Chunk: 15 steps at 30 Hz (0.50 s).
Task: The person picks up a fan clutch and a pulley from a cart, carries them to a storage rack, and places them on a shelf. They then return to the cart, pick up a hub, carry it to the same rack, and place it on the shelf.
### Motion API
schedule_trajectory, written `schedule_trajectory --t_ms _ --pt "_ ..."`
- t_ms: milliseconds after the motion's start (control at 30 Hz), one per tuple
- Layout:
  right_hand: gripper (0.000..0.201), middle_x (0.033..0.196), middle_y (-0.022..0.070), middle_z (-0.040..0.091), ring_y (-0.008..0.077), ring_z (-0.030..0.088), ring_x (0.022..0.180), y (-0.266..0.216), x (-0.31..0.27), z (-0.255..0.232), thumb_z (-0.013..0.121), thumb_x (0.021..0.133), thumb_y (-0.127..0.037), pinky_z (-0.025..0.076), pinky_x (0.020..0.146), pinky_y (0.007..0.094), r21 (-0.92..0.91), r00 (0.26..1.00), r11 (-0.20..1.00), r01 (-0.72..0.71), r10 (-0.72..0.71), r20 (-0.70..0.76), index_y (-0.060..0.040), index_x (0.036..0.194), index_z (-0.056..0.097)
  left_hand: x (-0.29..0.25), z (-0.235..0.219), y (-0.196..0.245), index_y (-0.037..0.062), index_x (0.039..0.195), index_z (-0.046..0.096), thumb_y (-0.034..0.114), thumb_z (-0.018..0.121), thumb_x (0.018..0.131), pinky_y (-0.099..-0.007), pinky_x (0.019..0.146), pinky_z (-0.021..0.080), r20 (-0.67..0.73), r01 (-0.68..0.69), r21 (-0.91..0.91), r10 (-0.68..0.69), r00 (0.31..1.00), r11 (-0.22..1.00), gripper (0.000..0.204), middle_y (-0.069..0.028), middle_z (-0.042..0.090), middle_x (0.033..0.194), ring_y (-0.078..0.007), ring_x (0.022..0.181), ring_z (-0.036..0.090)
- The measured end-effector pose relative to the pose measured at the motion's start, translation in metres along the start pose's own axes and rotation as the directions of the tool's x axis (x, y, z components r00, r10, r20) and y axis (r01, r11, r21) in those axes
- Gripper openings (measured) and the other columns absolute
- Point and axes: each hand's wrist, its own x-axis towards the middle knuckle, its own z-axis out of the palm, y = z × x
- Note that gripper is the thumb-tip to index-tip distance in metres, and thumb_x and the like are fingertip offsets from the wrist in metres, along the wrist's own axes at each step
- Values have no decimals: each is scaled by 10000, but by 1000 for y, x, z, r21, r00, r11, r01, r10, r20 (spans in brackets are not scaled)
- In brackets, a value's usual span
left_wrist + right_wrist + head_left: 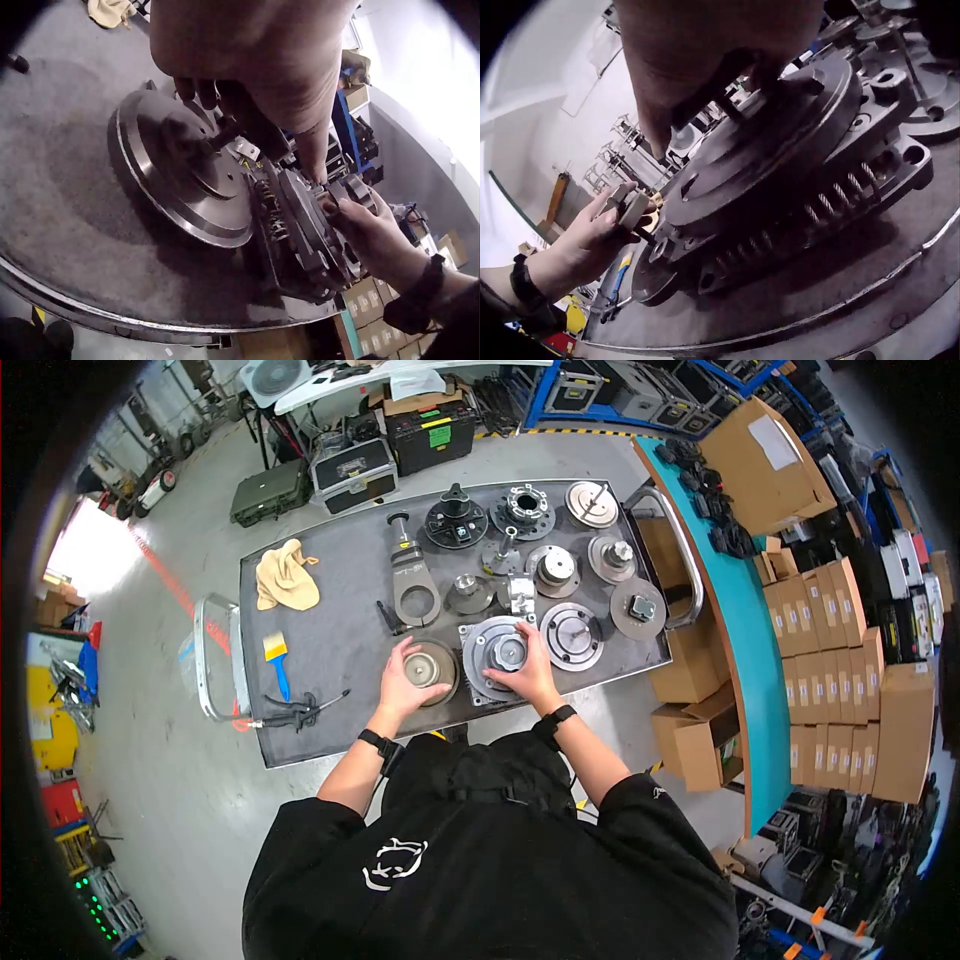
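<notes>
My left hand (403,682) grips the small round top of a flanged metal disc (448,682) near the table's front edge. In the left wrist view, a short stem joins that top to the wide disc (157,176). Beside it, my right hand (530,670) holds a round stepped hub (508,652) with thumb and fingers spread about its rim. The hub sits over a round plate on a squarish metal base (478,695). Coil springs (840,199) show along the base's side in the right wrist view. My right fingertips are partly hidden there.
Several flanged metal parts stand behind and to the right, among them a white-faced disc (590,505) and a ringed plate (573,637). A grey clamp-like tool (415,585) lies behind my left hand. Further left are a tan cloth (286,576) and a brush (279,665).
</notes>
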Motion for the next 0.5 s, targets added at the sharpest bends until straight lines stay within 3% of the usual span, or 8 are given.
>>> schedule_trajectory --t_ms 133,233,500 --pt "1011 1249 169 564 299 557 1183 2 -5 3 964 521 -258 452 1018 388 -35 1000 999 -24 24 -3 10 1341 436 2 -5 0 59 1408 368 385 954 519 -394 1022 473 67 24 -34 -22 998 999 1113 -122 621 1297 -266 1188 604" --pt "920 1225 148 594 282 579 1155 0 -5 5 948 555 -283 463 998 386 -26 998 998 -63 62 -17 -10 1307 493 5 -5 -7 63 1402 372 362 959 517 -387 1016 483 90 -40 20 38 995 999 1103 -124 623 1291 -257 1170 615" --pt "738 1158 145 638 268 622 1089 -5 -1 7 917 614 -282 484 957 366 -6 992 992 -123 122 -23 -15 1202 561 2 6 -21 42 1256 554 341 952 551 -367 1000 488 11 -28 -42 28 1000 999 864 -117 638 1244 -252 1145 622"
